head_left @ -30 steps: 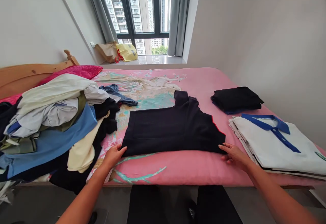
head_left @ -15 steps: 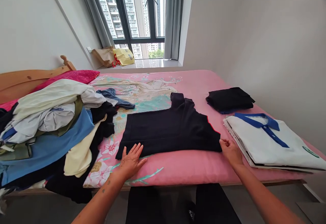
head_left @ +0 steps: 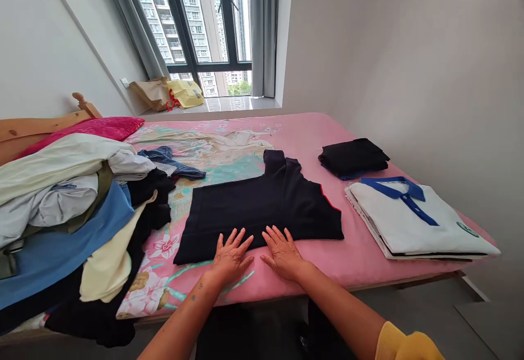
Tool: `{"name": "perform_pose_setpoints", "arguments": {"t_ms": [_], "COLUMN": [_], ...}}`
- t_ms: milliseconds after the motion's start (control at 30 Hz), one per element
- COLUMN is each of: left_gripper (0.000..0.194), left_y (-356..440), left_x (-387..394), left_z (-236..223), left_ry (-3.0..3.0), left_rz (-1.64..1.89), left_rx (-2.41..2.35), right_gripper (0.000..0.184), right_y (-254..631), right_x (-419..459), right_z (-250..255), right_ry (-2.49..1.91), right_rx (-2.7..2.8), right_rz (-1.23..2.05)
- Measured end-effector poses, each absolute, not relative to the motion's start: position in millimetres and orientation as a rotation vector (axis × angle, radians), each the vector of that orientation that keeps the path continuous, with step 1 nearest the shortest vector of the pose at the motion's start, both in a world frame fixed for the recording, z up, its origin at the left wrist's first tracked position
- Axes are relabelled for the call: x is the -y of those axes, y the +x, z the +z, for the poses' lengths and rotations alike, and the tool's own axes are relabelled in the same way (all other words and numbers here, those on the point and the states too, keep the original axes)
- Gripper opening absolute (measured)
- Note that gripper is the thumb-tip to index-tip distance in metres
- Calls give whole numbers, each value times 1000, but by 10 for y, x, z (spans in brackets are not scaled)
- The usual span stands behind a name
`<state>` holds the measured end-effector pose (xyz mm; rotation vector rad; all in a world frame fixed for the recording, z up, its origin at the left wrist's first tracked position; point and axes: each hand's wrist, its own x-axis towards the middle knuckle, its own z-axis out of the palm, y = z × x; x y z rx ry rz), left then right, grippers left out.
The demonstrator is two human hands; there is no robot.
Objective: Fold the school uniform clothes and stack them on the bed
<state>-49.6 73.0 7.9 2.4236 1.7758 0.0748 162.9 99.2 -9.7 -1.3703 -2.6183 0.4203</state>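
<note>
A dark navy shirt point(head_left: 241, 204) with red edging on one sleeve lies folded lengthwise on the bed, its collar pointing away from me. My left hand point(head_left: 231, 256) rests flat on the shirt's near edge with the fingers spread. Close beside it, my right hand point(head_left: 283, 253) lies on the same edge, also flat with fingers apart. Neither hand grips the cloth.
A heap of loose clothes point(head_left: 77, 212) covers the left side of the bed. To the right lie a stack of folded shirts point(head_left: 413, 218) topped by a white polo, and folded black clothes point(head_left: 354, 157). Paper bags point(head_left: 184, 93) sit on the windowsill.
My right hand has let go of the sleeve end and moved left along the near edge. My left hand has slid right, so both hands are now close together. The view has shifted right.
</note>
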Motion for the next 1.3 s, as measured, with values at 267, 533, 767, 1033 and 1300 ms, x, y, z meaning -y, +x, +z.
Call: {"name": "perform_pose_setpoints", "arguments": {"t_ms": [267, 533, 767, 1033, 1300], "left_gripper": [56, 53, 56, 50, 57], "left_y": [-762, -819, -556, -470, -1194], "left_x": [-781, -712, -659, -674, -609], "left_z": [-12, 60, 18, 197, 59], "left_ry": [2373, 2289, 2427, 2498, 2136], "left_rz": [71, 113, 111, 134, 51], "left_rx": [-1920, -2092, -1928, -1786, -2231], "right_gripper": [70, 53, 37, 39, 56], "right_y": [2384, 3267, 3370, 2672, 2694], "right_x": [-1047, -1041, -1086, -1078, -1278], "right_z": [-179, -273, -179, 57, -347], "right_ry": [-1633, -1895, -1819, -1080, -1051], "right_rx": [2536, 1830, 1723, 2445, 2695], "right_rz": [235, -40, -34, 135, 204]}}
